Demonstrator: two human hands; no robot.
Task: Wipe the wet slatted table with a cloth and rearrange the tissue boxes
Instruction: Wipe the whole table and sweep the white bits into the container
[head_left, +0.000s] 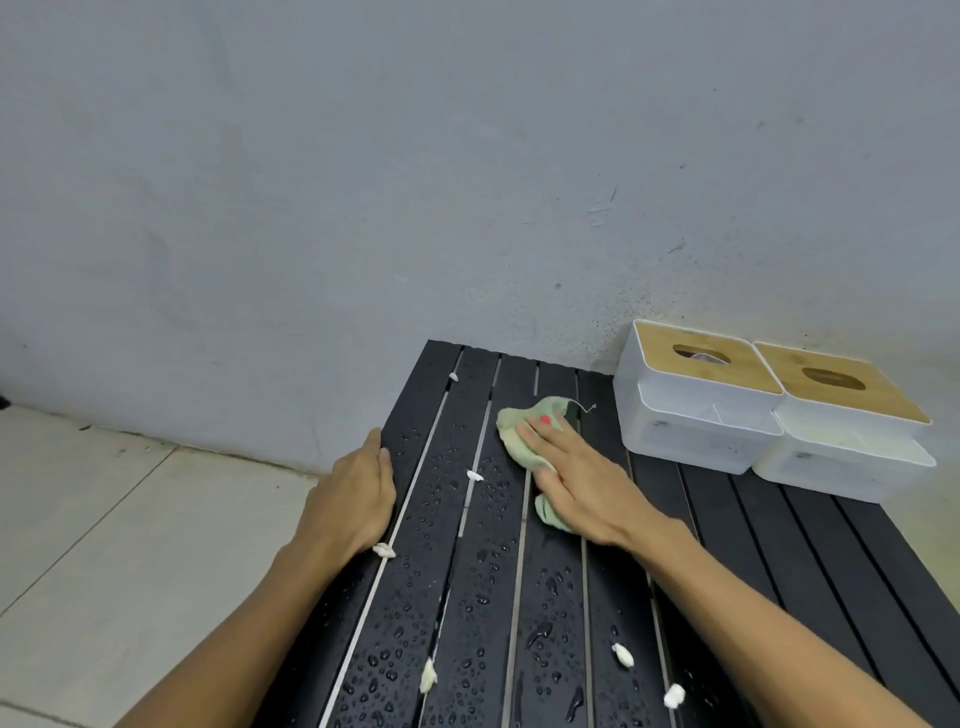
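Note:
A black slatted table (467, 587) runs from the bottom edge up to the wall, its left slats beaded with water drops. My right hand (582, 478) lies flat, pressing a crumpled green cloth (524, 431) onto the slats near the table's far end. My left hand (358, 493) grips the table's left edge, fingers curled over it. Two white tissue boxes with wooden lids stand side by side at the far right against the wall: the left box (696, 405) and the right box (847, 431).
Several small white tissue scraps (623, 656) lie scattered on the wet slats. A grey wall (363, 182) rises right behind the table. Pale floor tiles (104, 545) lie to the left, below the table's edge.

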